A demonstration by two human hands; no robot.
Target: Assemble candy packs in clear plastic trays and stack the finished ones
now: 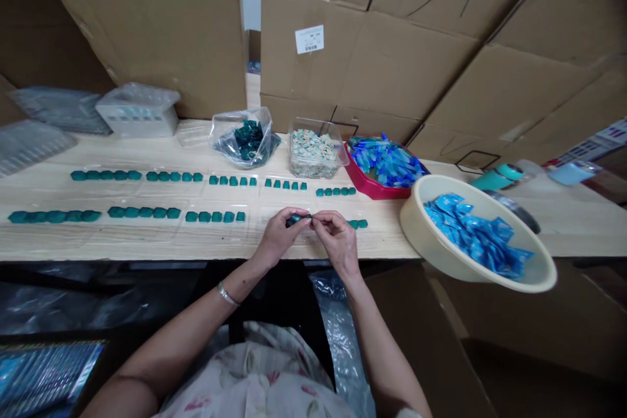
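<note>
Green pieces [216, 217] already line the desk [122, 243] from left to centre; mid-frame, the left hand [278, 235] grips more, the right hand [339, 241] pinches their edge; the bag [223, 127] holds others.

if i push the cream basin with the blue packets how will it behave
The basin probably stays stiff: its rim holds a smooth curve. It may tip, seeming to jut past the table's front edge. The blue packets, thin-looking and crinkled, may shift.
</note>
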